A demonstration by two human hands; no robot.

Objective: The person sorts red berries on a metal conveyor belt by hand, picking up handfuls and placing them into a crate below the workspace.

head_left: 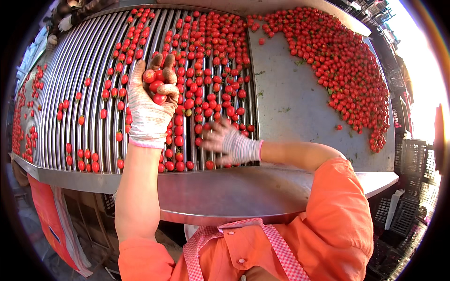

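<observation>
My left hand (152, 92), in a soiled striped knit glove, is raised palm up above the metal roller conveyor (100, 137). Its fingers curl around several red cherry tomatoes (155, 86). To the right, my right hand (228, 143) wears a similar glove and is blurred by motion. It is low over the rollers near their right end, fingers spread among loose cherry tomatoes (212, 104); whether it grips any is hidden by the blur. Between the hands, tomatoes lie in rows along the gaps of the rollers. One yellowish-green tomato (188, 112) sits among the red ones.
A large heap of cherry tomatoes (337, 63) covers the far right of the flat metal tray (288, 102). More tomatoes (18, 116) lie beyond the rollers at left. Another person's gloved hand (65, 23) is at the upper left. Black plastic crates (411, 158) are stacked at right.
</observation>
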